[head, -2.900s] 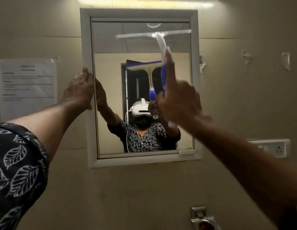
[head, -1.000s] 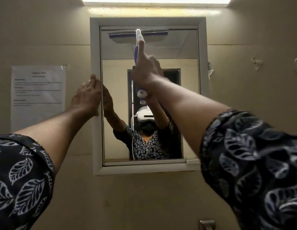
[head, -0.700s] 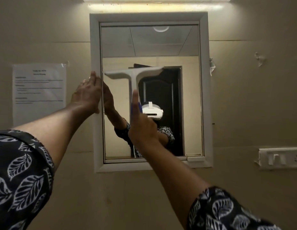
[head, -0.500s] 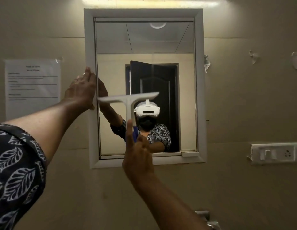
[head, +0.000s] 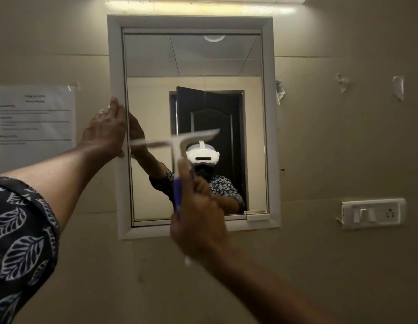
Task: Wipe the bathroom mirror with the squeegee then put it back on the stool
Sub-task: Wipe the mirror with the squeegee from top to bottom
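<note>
The squeegee (head: 177, 143) has come down from the top edge of the glass, where it stood a second ago, to about mid-height on the bathroom mirror (head: 191, 57). The left hand (head: 105, 134) has kept its place on the white frame (head: 115, 54). The right hand (head: 198, 220) grips the blue handle (head: 177, 192), fingers curled round it and one finger laid straight up the shaft, a hold that seems meant to press the blade (head: 152, 143) toward the glass and steer it. The blade lies across the left and middle of the mirror, its right end a little higher than its left. It is smeared by motion, and whether its edge touches the glass cannot be told. The left hand lies flat on the frame's left side, fingers straight and close together, apparently to steady the mirror against the pull of the stroke. The lower part of the glass lies below the blade, so the wiping looks only part done, and the stool is out of view. A printed notice (head: 35, 118) hangs on the wall to the left, a switch plate (head: 372, 213) to the right.
</note>
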The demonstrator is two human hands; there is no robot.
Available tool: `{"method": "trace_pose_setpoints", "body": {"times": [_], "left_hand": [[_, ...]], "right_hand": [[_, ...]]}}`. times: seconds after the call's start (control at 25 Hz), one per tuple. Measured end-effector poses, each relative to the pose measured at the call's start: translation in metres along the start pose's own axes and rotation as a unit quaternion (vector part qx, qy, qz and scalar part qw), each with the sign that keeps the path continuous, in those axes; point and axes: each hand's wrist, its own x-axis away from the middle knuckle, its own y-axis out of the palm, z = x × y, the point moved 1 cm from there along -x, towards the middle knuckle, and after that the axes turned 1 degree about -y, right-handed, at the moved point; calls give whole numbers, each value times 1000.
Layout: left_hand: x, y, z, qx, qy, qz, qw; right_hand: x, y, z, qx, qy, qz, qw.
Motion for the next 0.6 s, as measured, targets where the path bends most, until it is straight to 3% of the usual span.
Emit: {"method": "trace_pose_setpoints", "body": {"times": [0.2, 0.32, 0.44, 0.6], "left_hand": [[-2, 1, 1, -6, -1, -12, 1000], [-2, 2, 0, -8, 0, -9, 1000], [-3, 4, 0, -4, -1, -4, 1000], [-4, 6, -2, 4, -2, -6, 1000]], "right_hand": [[-133, -89, -4, 90, -24, 97, 991], [-178, -108, 2, 105, 14, 86, 991], [-160, -86, 22, 109, 32, 57, 992], [-49, -6, 58, 138, 51, 26, 989]]}}
